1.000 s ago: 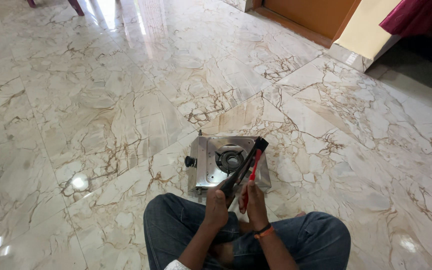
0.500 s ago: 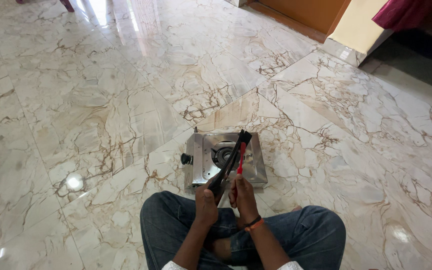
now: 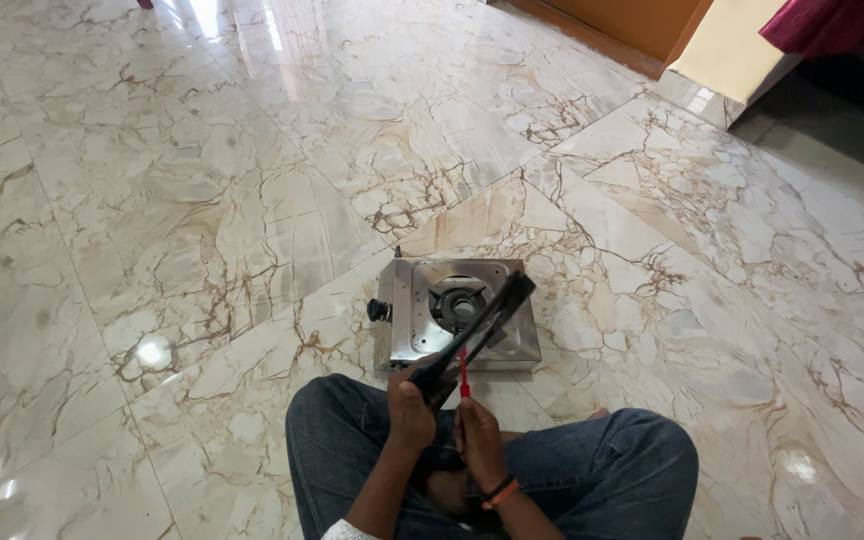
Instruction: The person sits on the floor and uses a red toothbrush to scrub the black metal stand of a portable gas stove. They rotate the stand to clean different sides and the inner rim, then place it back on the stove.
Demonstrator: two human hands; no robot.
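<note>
I sit cross-legged on a marble floor in dark jeans (image 3: 592, 470). My left hand (image 3: 410, 413) grips the near end of a long black bar-shaped part (image 3: 480, 327), which slants up to the right over a small steel single-burner gas stove (image 3: 414, 310). My right hand (image 3: 476, 438) holds a red-handled tool (image 3: 463, 371), a screwdriver by the look of it, upright beside the black part's near end. An orange and black band circles my right wrist. The stove's black burner ring (image 3: 455, 303) and black knob (image 3: 379, 310) are visible.
Glossy veined marble floor (image 3: 202, 200) spreads all around, with window glare at the top left. An orange-brown door (image 3: 622, 25) and a cream wall corner (image 3: 737, 50) stand at the top right, beside dark red cloth (image 3: 832, 22) and a darker floor area (image 3: 832, 120).
My right hand has drawn back toward my lap, lowering the red tool from alongside the black part's far end to its near end. The black part stays slanted over the stove.
</note>
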